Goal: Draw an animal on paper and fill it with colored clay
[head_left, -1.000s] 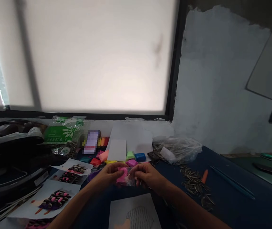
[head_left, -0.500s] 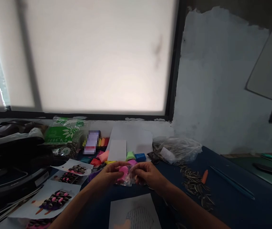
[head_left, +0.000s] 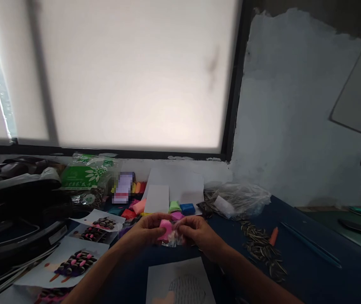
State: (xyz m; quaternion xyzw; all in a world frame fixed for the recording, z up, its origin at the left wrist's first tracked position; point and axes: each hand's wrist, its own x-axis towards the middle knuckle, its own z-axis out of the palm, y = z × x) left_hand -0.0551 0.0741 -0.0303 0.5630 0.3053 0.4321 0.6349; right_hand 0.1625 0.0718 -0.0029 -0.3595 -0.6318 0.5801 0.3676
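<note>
Between finger and thumb, my left hand pinches a bright pink lump of modelling clay. Crinkled clear plastic wrapping is bunched at the lump's right side, and my right hand is closed on it. Whether the clay is partly inside the wrapping, I cannot tell. Both hands are raised over the blue table, close together. Below them lies a white sheet with a rounded, lined drawing and an orange-pink patch. Wrapped clay packs lie behind the hands, among them a green one and a blue one.
At right are loose sunflower seeds, an orange clay stick and blue tweezers. A clear bag of seeds sits behind. Left are seed-decorated sheets, cables, a green seed bag and a phone.
The view has shifted slightly. The pink clay now shows as a more distinct lump in my left fingers, with the plastic bunched towards my right hand.
</note>
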